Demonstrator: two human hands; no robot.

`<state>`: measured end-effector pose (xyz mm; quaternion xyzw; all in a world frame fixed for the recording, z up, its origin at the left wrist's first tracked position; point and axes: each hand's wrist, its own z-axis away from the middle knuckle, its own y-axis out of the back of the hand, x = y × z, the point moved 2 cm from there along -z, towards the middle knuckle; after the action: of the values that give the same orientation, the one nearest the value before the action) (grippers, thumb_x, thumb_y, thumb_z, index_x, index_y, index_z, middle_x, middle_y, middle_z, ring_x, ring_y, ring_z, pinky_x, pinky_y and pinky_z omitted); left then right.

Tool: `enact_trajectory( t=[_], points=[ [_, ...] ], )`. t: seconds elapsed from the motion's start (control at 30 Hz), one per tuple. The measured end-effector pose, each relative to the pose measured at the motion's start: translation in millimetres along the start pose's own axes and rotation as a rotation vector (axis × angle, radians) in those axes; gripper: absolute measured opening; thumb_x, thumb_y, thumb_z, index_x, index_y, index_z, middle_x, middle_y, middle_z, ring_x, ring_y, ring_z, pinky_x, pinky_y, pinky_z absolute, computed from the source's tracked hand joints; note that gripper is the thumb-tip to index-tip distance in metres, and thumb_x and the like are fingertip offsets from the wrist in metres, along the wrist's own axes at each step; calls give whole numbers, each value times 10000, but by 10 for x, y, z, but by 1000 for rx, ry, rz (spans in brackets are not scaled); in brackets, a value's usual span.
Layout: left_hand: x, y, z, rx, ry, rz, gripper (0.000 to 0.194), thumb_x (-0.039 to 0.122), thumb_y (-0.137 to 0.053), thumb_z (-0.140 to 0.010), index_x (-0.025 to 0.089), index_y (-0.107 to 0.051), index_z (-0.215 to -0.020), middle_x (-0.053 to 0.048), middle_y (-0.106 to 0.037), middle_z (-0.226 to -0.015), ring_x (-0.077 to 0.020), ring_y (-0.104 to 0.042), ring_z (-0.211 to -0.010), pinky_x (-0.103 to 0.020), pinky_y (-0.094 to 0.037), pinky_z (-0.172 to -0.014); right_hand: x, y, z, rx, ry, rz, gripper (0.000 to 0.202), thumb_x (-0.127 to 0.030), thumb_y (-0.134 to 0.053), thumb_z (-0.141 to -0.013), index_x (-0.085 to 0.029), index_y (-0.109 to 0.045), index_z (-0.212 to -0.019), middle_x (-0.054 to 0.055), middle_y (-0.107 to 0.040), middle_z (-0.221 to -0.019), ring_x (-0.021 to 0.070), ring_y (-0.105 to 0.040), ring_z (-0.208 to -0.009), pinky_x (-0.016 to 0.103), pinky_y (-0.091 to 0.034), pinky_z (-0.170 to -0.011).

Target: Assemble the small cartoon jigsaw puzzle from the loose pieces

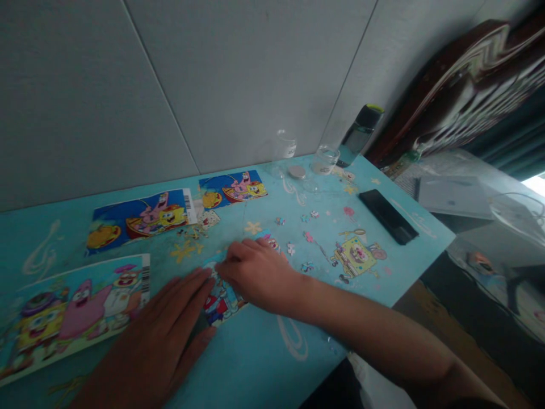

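A partly joined cartoon jigsaw puzzle [222, 301] lies on the turquoise table, much of it covered by my hands. My left hand [164, 335] is flat, its fingers stretched out and their tips at the puzzle's left edge. Over the middle of the puzzle is my right hand [259, 272], with thumb and fingers drawn together against its surface. Whatever those fingertips pinch is hidden. Another part of the puzzle [270, 241] shows beyond the right knuckles. Several loose pieces lie to the right, among them a puzzle piece [290, 248] and a blue piece [307, 266].
A picture sheet [89, 312] lies at left, another sheet [140, 218] behind it, and a matching finished picture [233, 189] beside that. Clear jars [326, 160], a silver lid [297, 171] and a dark bottle [361, 136] stand near the wall. A phone [388, 216] lies at right.
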<state>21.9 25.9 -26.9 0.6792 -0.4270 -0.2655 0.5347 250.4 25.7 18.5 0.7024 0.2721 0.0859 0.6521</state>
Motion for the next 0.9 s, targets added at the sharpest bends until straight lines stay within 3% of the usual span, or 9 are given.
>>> enact_trajectory(
  t=[0.1,0.23,0.43,0.9],
  points=[
    [29,39,-30,11,-5,-1,560,397,-504,-1028,128,-479,-1518,-169,-485,-1569,-364,-536,-1374,-517,-381,-1198,-19,27,35,-20,35,36,200,-260,-536,-1066,-208,-729,-1059,80,-664,-1066,233,-580,-959,377,-427,-835],
    [124,138,-73,-30,23,-9,538,379,-559,-1027,141,-509,-1507,-168,-471,-1589,-351,-509,-1415,-527,-391,-1199,32,57,88,-33,25,-106,198,-228,-569,-1049,-213,-729,-1164,78,-681,-1084,223,-614,-995,382,-445,-899],
    [198,226,-140,-139,62,35,514,363,-568,-1049,186,-498,-1527,-189,-429,-1617,-346,-424,-1493,-604,-362,-1206,213,85,130,83,-69,-371,321,-128,-491,-1039,-183,-725,-1252,98,-707,-1089,209,-665,-993,355,-521,-930],
    [189,234,-115,-143,78,134,564,428,-556,-1051,164,-469,-1542,-200,-373,-1650,-345,-341,-1543,-608,-304,-1237,56,63,227,-93,62,-63,269,-178,-650,-971,-233,-759,-1211,70,-660,-945,235,-629,-874,407,-482,-836]
  ],
)
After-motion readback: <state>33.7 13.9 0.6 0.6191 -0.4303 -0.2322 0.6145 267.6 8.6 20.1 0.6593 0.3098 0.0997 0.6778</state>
